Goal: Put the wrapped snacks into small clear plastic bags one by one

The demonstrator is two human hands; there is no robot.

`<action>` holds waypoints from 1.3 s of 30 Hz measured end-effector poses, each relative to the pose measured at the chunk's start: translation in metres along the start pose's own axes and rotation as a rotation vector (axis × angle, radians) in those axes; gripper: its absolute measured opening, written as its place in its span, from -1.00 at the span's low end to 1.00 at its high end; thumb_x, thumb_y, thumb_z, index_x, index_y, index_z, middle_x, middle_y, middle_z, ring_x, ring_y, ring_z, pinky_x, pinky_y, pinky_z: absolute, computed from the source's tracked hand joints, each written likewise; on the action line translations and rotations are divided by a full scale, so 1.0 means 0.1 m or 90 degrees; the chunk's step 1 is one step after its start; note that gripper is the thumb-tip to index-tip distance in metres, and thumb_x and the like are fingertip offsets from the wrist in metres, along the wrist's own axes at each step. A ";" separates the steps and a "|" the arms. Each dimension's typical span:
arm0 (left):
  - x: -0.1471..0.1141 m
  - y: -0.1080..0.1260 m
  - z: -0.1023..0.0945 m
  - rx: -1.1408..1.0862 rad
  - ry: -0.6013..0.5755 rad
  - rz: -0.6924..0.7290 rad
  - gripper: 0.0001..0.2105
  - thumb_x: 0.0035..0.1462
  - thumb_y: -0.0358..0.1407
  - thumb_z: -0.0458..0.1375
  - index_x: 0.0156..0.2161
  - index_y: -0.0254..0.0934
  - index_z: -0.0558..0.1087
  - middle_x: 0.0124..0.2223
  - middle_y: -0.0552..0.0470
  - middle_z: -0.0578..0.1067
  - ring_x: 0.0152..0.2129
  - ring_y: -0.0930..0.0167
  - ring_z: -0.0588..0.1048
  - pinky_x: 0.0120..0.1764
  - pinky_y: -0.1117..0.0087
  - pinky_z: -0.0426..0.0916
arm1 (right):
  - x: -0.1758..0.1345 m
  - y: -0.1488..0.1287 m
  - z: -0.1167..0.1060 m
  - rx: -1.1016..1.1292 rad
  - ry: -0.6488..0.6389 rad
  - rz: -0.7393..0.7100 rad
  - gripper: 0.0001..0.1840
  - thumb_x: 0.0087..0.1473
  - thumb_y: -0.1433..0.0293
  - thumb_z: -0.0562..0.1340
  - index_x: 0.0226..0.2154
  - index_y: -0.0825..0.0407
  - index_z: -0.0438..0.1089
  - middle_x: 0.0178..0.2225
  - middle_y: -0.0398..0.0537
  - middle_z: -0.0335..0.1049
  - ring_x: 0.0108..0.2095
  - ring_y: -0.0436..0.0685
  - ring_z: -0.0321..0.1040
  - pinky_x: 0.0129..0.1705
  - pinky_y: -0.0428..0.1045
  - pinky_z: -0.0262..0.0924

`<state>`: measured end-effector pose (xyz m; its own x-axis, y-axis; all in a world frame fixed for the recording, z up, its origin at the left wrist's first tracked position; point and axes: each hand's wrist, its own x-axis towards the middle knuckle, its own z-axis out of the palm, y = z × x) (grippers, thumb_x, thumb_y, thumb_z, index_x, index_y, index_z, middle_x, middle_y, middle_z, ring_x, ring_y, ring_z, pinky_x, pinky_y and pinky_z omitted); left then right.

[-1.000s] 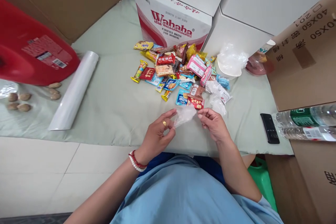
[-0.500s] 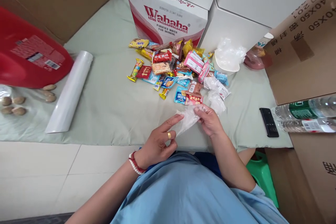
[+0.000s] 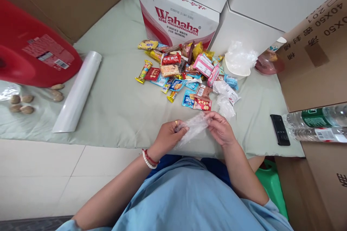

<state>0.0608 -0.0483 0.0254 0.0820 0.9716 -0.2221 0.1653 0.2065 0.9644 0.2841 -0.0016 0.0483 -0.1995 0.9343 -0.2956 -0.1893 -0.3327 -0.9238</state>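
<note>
Plastic film (image 3: 194,130), clear and crumpled, is held at both ends: the left hand (image 3: 166,138) pinches one between thumb and fingers, the right hand (image 3: 221,130) seems to pinch the other, its fingertips partly obscured. Wrapped snacks (image 3: 189,68) lie just beyond the fingers; a black phone (image 3: 280,130) lies well to their right.

Sits at head height, above the blue shirt (image 3: 173,198). Faces forward and steeply down, wide in span. Looks from behind over the left hand (image 3: 168,135) and right hand (image 3: 221,130), near, just below mid-frame. Takes in the table (image 3: 119,112) beyond, back to the water carton (image 3: 179,21). Cuts off the red jug (image 3: 32,52) at left.
</note>
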 end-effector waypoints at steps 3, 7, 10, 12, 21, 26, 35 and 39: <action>-0.03 0.04 0.08 0.115 0.117 0.075 -0.76 0.26 -0.12 0.13 -0.33 -0.21 0.50 -0.45 0.08 0.47 -0.49 0.40 0.40 -0.37 0.38 0.26 | 0.00 -0.01 0.00 0.037 0.077 0.012 -0.51 -0.02 0.00 0.48 -0.09 -0.13 0.53 0.01 -0.06 0.50 -0.09 0.14 0.43 -0.11 0.05 0.42; -0.05 0.03 0.15 0.118 0.140 0.123 -0.75 0.28 -0.11 0.14 -0.36 -0.19 0.46 -0.44 0.07 0.46 -0.49 0.40 0.38 -0.35 0.37 0.24 | -0.06 0.07 0.06 -0.003 0.078 0.041 -0.15 -0.17 0.13 0.60 0.17 -0.20 0.37 -0.02 -0.09 0.53 -0.10 0.14 0.49 -0.14 0.02 0.44; -0.01 -0.03 0.10 -0.018 0.157 0.016 -0.60 0.33 -0.01 0.08 -0.48 -0.19 0.33 -0.55 0.12 0.30 -0.57 0.43 0.26 -0.43 0.38 0.18 | -0.08 0.15 0.09 -0.023 0.077 0.057 -0.23 -0.23 0.29 0.62 0.05 -0.11 0.42 -0.29 -0.20 0.53 -0.35 0.02 0.43 -0.29 -0.08 0.36; 0.01 -0.08 0.02 -0.112 0.208 -0.053 -0.60 0.33 0.05 0.06 -0.43 -0.19 0.33 -0.54 0.14 0.29 -0.58 0.43 0.26 -0.44 0.38 0.20 | -0.08 0.18 0.06 -0.005 0.097 0.065 -0.34 -0.22 0.27 0.61 -0.05 -0.07 0.45 -0.38 -0.23 0.49 -0.43 -0.01 0.36 -0.37 -0.10 0.32; -0.07 -0.01 0.10 0.216 0.245 0.166 -0.49 0.10 0.06 0.30 0.02 -0.26 0.48 0.05 -0.19 0.49 0.04 0.13 0.46 0.13 0.06 0.38 | -0.12 0.18 0.01 -0.073 0.045 0.093 -0.42 -0.22 0.12 0.60 -0.17 0.00 0.51 -0.40 -0.21 0.45 -0.46 -0.02 0.35 -0.49 -0.12 0.23; 0.15 -0.05 0.00 0.070 0.217 -0.001 -0.75 0.22 -0.08 0.12 -0.27 -0.22 0.47 -0.34 0.03 0.52 -0.39 0.35 0.49 -0.24 0.32 0.40 | -0.17 0.14 -0.14 -0.132 0.075 0.080 -0.44 -0.12 -0.01 0.54 -0.22 0.03 0.49 -0.58 -0.31 0.28 -0.65 -0.11 0.05 -0.64 -0.12 -0.10; 0.08 0.09 -0.05 0.071 0.084 -0.031 -0.57 0.11 0.12 0.20 -0.17 -0.23 0.46 -0.30 0.03 0.56 -0.49 0.39 0.43 -0.34 0.34 0.30 | -0.24 0.16 -0.21 -0.128 0.069 0.054 -0.47 -0.10 -0.03 0.52 -0.28 0.02 0.50 -0.58 -0.28 0.27 -0.60 -0.08 0.06 -0.61 -0.13 -0.11; 0.15 0.15 0.21 0.017 -0.023 -0.031 -0.60 -0.01 0.09 0.26 -0.31 -0.24 0.47 -0.41 0.07 0.50 -0.52 0.42 0.36 -0.39 0.37 0.23 | -0.22 0.10 -0.15 -0.152 0.020 0.057 -0.50 -0.03 -0.04 0.49 -0.27 0.03 0.51 -0.59 -0.26 0.29 -0.62 -0.08 0.06 -0.61 -0.12 -0.12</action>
<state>0.0857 -0.0330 0.0334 0.1091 0.9554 -0.2743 0.1968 0.2498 0.9481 0.3005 -0.0237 0.0418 -0.1745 0.9071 -0.3830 0.0606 -0.3783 -0.9237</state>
